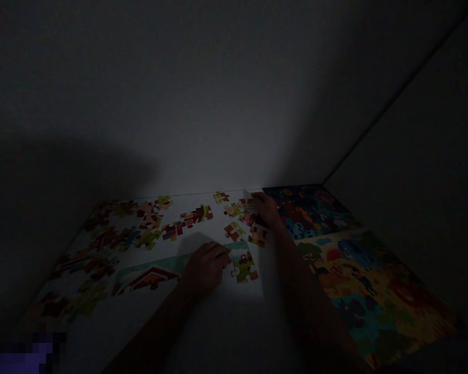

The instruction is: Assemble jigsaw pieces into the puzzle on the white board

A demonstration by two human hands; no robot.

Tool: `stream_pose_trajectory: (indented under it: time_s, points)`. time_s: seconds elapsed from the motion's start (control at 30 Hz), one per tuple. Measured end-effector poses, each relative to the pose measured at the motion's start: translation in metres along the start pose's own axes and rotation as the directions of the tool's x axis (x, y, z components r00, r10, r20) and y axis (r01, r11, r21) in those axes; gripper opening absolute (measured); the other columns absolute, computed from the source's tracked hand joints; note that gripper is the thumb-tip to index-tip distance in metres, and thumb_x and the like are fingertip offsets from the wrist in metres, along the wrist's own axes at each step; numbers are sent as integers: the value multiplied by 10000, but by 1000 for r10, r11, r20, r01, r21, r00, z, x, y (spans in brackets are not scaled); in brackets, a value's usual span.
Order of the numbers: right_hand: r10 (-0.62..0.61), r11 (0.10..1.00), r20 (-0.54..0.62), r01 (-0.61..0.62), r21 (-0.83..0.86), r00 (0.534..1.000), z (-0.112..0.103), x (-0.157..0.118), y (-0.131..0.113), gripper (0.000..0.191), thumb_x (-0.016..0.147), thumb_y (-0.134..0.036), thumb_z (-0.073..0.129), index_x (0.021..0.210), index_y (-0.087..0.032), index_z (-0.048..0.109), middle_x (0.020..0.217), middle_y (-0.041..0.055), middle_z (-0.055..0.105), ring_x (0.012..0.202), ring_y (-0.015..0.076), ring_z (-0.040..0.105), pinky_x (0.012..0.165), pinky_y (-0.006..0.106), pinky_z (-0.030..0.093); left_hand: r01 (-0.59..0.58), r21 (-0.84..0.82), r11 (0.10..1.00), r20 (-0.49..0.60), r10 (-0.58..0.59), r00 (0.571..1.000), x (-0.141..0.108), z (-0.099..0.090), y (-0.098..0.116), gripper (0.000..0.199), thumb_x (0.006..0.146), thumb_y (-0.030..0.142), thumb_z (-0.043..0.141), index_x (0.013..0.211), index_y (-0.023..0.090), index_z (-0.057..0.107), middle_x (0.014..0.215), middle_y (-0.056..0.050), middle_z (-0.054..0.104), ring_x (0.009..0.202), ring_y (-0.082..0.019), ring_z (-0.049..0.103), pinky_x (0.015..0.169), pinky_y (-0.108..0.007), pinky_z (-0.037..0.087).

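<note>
My left hand point(206, 266) rests with curled fingers over a partly joined puzzle strip point(156, 279), which shows a red roof against a pale green sky. Its fingertips are near the strip's right end point(245, 267), where a red tractor is pictured. Whatever lies under them is hidden. Farther back, my right hand point(267, 209) bends its fingers down at a cluster of loose puzzle pieces point(246, 218). Its fingers look closed, but the dim light hides what is between them. Other loose pieces point(234, 230) lie just left of that hand.
More loose pieces point(148, 223) spread over the left of the white table point(234, 311), with a small joined group point(191, 221) in the middle. To the right lie a dark blue picture point(308, 210) and a yellow animal picture point(374, 296). A wall point(218, 104) borders the back.
</note>
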State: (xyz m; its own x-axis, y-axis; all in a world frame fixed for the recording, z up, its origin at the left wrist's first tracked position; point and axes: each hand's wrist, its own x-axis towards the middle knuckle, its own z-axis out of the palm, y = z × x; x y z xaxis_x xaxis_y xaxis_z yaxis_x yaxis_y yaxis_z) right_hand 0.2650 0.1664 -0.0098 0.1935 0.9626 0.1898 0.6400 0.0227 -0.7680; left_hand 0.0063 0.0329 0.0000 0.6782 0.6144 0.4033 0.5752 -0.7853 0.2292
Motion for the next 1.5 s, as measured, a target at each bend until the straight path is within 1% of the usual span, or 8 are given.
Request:
stream_pose_trajectory:
  time_s: [0.17, 0.5, 0.73, 0.87, 1.03, 1.13, 1.3, 1.5]
  points:
    - [30, 996, -5, -30, 83, 1000, -3, 1, 4, 319, 852, -187, 474, 1055, -160, 719, 1042, 65, 746, 949, 193, 668, 876, 312, 500, -19, -1, 1000, -82, 19, 996, -1, 1, 0, 281, 791, 7, 506, 874, 202, 690, 967, -16, 723, 909, -182, 631, 831, -332, 516]
    - [40, 999, 53, -41, 28, 998, -2, 1, 0, 332, 842, -155, 484, 1079, -170, 716, 1095, 63, 737, 1006, 190, 670, 920, 316, 495, 15, -11, 1000, -56, -15, 998, 0, -3, 4, 270, 812, 15, 515, 897, 207, 685, 970, -15, 715, 921, -174, 619, 852, -331, 508]
    - [6, 997, 89, 1, -75, 996, -2, 0, -7, 295, 869, -209, 525, 1095, -159, 708, 1160, 107, 712, 1054, 203, 660, 945, 319, 483, 49, -31, 998, -6, -49, 999, -1, -2, 6, 269, 808, 30, 524, 925, 207, 689, 986, -25, 713, 948, -188, 618, 895, -351, 502]
    - [-13, 988, 110, 30, -149, 994, 4, -2, -17, 292, 852, -210, 554, 1083, -136, 716, 1158, 161, 702, 1089, 251, 648, 987, 356, 452, 68, -18, 997, -35, -69, 997, -1, -1, 8, 292, 825, 39, 509, 994, 198, 687, 1097, -47, 695, 984, -194, 624, 891, -352, 510]
    - [-29, 945, 168, 82, -317, 985, 7, -7, -28, 374, 888, -336, 563, 1194, -151, 668, 1173, 168, 688, 1097, 244, 648, 953, 329, 469, 86, -22, 996, -26, -86, 996, 0, -1, 11, 256, 850, 74, 520, 1001, 196, 688, 1090, -47, 693, 967, -193, 630, 878, -353, 517]
    - [-32, 932, 238, 115, -343, 971, 1, -6, -31, 394, 905, -330, 540, 1228, -130, 646, 1167, 186, 687, 1072, 251, 659, 928, 335, 486, 83, -35, 996, 9, -83, 997, 0, -2, 11, 220, 861, 87, 534, 985, 186, 687, 1026, -39, 704, 946, -188, 628, 884, -349, 516]
    - [-15, 924, 381, 158, -347, 924, -23, -2, -32, 289, 911, -237, 521, 1123, -158, 701, 1163, 144, 705, 1037, 231, 674, 918, 310, 502, 75, -41, 996, 13, -75, 997, 1, -1, 8, 228, 864, 73, 523, 974, 184, 689, 993, -44, 707, 950, -192, 623, 903, -364, 509]
    - [72, 906, 354, 87, -413, 932, -49, -13, -40, 337, 892, -215, 569, 1210, -163, 667, 1192, 123, 700, 1014, 217, 684, 856, 271, 529, 72, -83, 994, -40, -75, 996, 2, 2, 4, 267, 844, 41, 515, 960, 199, 695, 973, -34, 709, 932, -187, 622, 899, -363, 508]
